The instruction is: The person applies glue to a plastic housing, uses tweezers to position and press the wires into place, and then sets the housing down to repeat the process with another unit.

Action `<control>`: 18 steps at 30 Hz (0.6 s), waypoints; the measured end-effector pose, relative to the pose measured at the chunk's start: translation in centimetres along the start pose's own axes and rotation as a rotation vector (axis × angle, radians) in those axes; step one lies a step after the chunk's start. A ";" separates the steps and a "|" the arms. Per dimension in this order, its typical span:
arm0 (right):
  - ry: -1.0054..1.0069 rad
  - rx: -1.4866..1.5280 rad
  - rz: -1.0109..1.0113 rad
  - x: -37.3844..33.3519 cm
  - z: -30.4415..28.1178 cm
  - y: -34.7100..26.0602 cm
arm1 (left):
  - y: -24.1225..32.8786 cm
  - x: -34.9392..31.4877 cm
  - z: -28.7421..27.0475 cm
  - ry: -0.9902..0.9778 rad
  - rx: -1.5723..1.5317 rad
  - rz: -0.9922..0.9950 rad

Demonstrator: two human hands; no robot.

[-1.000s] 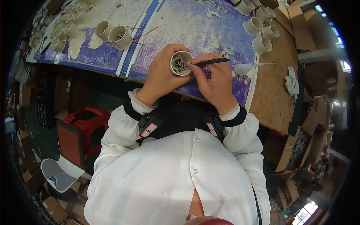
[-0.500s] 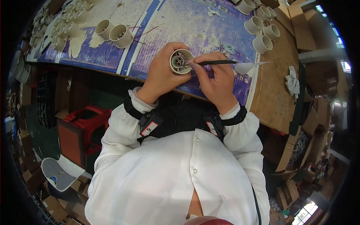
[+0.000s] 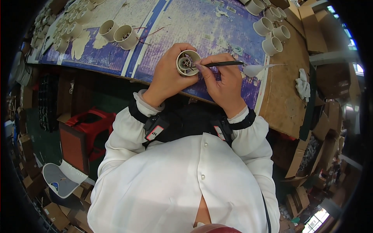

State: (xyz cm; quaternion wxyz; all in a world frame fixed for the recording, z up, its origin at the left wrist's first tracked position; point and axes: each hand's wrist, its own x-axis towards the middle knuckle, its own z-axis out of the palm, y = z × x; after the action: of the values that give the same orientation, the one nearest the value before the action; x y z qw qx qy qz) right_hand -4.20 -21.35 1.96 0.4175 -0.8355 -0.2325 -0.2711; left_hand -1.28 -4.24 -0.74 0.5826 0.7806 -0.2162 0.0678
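My left hand (image 3: 166, 77) is wrapped round a white cylindrical housing (image 3: 194, 56), its open end turned up toward me. Deep in that housing sits a small round metal part (image 3: 186, 63), perhaps a motor. Pinched in my right hand (image 3: 227, 86) is a slim black handheld tool (image 3: 228, 63). The tool's tip reaches to the housing's right side, and my fingers partly hide it, so its exact kind does not show. Both hands are over the table's near edge.
Two white housings (image 3: 126, 37) with thin red wires stand to the left, with several more at far left. Another group of white housings (image 3: 263, 26) is at far right. A crumpled white cloth (image 3: 303, 85) lies on the brown cardboard (image 3: 285, 103). Lower left is a red stool (image 3: 95, 126).
Almost nothing differs. The black tool's rear end has shifted very slightly to the left and up; both hands keep their grips.
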 end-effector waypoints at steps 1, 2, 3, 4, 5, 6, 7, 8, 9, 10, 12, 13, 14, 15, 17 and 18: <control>0.000 0.000 0.000 0.0 0.0 0.0 | -0.1 0.0 0.1 0.014 -0.017 0.003; 0.008 0.011 0.005 -0.1 0.1 0.0 | -0.1 0.0 0.2 0.029 -0.034 0.006; 0.018 0.021 0.011 -0.1 0.2 0.1 | -0.1 0.1 0.2 0.028 -0.034 0.006; 0.027 0.031 0.016 -0.1 0.2 0.1 | 0.0 0.1 0.2 0.029 -0.037 0.008; 0.027 0.031 0.017 -0.1 0.3 0.1 | 0.1 0.1 0.1 0.029 -0.039 0.009; 0.032 0.031 0.016 -0.1 0.3 0.1 | 0.1 0.1 0.1 0.029 -0.042 0.011; 0.036 0.032 0.015 -0.1 0.3 0.1 | 0.1 0.1 0.1 0.029 -0.042 0.010; 0.041 0.033 0.013 -0.1 0.3 0.1 | 0.0 0.1 0.1 0.029 -0.037 0.010; 0.040 0.033 0.013 -0.1 0.3 0.1 | -0.1 0.1 0.1 0.028 -0.032 0.009; 0.037 0.025 0.007 -0.1 0.3 0.1 | -0.1 0.1 0.1 0.027 -0.027 0.009; 0.031 0.010 -0.004 0.0 0.3 0.1 | -0.1 0.1 0.1 0.027 -0.030 0.008; 0.031 0.010 -0.004 0.1 0.3 0.0 | -0.1 0.1 0.1 0.026 -0.033 0.007; 0.031 0.004 -0.015 0.1 0.3 0.0 | -0.1 0.1 0.1 0.025 -0.036 0.005; 0.030 -0.001 -0.027 0.2 0.3 -0.1 | -0.1 0.0 0.1 0.025 -0.036 0.005; 0.030 -0.006 -0.039 0.2 0.4 -0.1 | -0.1 0.0 0.2 0.033 -0.007 0.045; 0.026 -0.009 -0.046 0.2 0.4 0.0 | -0.2 0.0 0.3 0.037 0.008 0.066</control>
State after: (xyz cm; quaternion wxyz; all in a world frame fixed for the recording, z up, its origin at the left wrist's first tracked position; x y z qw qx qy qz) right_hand -3.98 -21.02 1.90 0.4106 -0.8281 -0.2449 -0.2926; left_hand -1.26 -4.44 -1.00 0.5809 0.7739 -0.2306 0.1022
